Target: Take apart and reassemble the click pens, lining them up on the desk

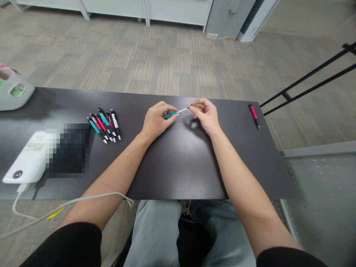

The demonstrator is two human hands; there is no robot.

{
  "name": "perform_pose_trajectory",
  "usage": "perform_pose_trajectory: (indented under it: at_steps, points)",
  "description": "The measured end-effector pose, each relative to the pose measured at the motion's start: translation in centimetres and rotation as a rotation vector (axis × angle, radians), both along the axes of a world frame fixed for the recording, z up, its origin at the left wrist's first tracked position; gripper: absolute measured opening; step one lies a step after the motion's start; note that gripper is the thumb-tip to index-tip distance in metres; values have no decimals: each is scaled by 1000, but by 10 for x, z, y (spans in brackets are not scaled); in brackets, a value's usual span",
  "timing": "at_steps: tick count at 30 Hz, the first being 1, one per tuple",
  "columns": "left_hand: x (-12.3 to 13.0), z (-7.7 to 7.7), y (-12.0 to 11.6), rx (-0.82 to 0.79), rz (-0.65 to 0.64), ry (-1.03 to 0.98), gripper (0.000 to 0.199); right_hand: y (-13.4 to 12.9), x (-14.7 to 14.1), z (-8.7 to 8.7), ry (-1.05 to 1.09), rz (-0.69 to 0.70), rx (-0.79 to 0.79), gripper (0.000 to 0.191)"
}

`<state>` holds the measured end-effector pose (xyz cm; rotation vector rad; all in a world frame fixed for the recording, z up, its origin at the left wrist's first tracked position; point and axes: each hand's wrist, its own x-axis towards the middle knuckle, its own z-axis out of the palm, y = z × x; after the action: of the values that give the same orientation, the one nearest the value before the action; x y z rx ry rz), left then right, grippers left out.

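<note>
Above the middle of the dark table, my left hand (156, 119) is closed around a teal pen barrel (170, 115). A thin white pen refill (182, 110) sticks out from the barrel towards the right. The fingertips of my right hand (206, 115) pinch the far end of that refill, where a small dark tip shows; its detail is too small to make out. The refill spans the short gap between both hands. Part of the barrel is hidden by my left fingers.
Left of my hands lies a pile of several teal, red and white pens (103, 125). A red and black pen (254, 116) lies near the table's right edge. A white power bank (26, 157) with a cable (72, 202), a blurred dark item (71, 150) and a pale container (16, 92) are leftward.
</note>
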<state>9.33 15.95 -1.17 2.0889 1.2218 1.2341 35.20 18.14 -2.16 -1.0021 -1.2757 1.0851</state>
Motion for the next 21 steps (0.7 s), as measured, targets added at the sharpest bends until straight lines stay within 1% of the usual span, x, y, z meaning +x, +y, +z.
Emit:
perform_pose_trajectory:
  at_steps: [5, 9, 13, 15, 19, 21]
  points:
    - [1, 2, -1, -10, -42, -12, 6, -4, -1, 2, -59, 85, -7, 74]
    - [2, 3, -1, -49, -61, 16, 7, -8, -4, 6, -117, 99, -9, 76]
    - [3, 4, -1, -33, -26, 9, 5, -12, -7, 7, -168, 129, 5, 80]
    - [3, 4, 0, -7, 26, -11, 4, -14, -7, 5, -245, 138, 29, 74]
    - [0, 2, 4, 36, 152, -53, 5, -22, -12, 0, -516, 116, 123, 49]
    - [-2, 0, 6, 44, 192, -73, 6, -28, -18, -1, -669, 93, 171, 47]
